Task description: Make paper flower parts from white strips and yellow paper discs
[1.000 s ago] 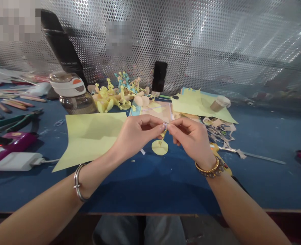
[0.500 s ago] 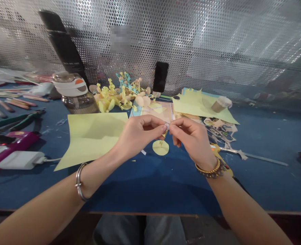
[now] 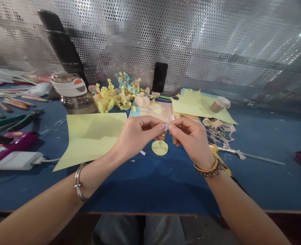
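Between my fingertips is a tiny pale piece (image 3: 166,126), too small to name. My left hand (image 3: 142,132) pinches it from the left, thumb against forefinger. From the other side my right hand (image 3: 190,137) pinches at the same spot, so the hands almost touch. Just below them a round yellow paper disc (image 3: 160,148) lies on the blue table, with a small bit standing on it. A small white paper strip (image 3: 142,153) rests to its left. Beside my left wrist is a large sheet of yellow paper (image 3: 94,132).
Behind the hands stand yellow and blue paper flowers (image 3: 114,95) and a phone (image 3: 160,77) against the perforated metal wall. A bottle (image 3: 75,93), pliers (image 3: 22,120) and a purple power strip (image 3: 17,144) are left. Right are paper scraps (image 3: 222,131) and a yellow glue gun (image 3: 220,158).
Both hands keep their pinch at nearly the same place. The whole view has shifted very slightly; the things on the table have not moved.
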`<state>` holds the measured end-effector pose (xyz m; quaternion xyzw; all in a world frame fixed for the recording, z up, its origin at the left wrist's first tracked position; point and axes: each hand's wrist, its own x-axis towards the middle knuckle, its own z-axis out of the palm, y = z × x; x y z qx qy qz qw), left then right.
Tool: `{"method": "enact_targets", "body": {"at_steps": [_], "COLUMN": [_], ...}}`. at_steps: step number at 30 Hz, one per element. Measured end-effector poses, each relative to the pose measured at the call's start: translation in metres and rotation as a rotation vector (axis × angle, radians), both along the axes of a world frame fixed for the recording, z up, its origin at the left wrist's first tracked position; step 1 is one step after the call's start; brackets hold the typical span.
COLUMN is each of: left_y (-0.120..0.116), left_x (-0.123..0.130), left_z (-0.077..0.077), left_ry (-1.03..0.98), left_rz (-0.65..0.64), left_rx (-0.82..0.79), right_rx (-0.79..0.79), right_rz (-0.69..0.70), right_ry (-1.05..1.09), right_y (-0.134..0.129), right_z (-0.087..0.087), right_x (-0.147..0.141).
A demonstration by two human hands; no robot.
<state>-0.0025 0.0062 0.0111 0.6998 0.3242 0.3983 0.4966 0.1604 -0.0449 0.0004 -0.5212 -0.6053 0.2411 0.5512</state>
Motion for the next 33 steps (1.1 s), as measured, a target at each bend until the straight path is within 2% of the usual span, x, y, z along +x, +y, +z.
{"method": "enact_targets", "body": {"at_steps": [4,15,22,33], "left_y": [0.0001,0.0018,0.0028,0.0045], "left_x": [0.0,0.0006,0.0009,0.001], "left_z": [0.0001,0.0,0.0031,-0.0009], "left_ry": [0.004,-0.016,-0.022,-0.123], "left_rz": [0.01,-0.007,0.016,-0.042], "left_rx": [0.028,-0.022,-0.093,-0.204], "right_rx": [-0.001,0.004,-0.03,-0.041], "right_rz": [0.006,0.001,0.074,0.032], "right_ry": [0.002,0.026,0.107,0.071], "right_y": [-0.0002,0.0012,0.0026,0.0026], "right_z": [0.0005,0.0005,-0.0039,-0.0019], "right_x": [-0.0007,-0.0009,0.0007,-0.0001]}}
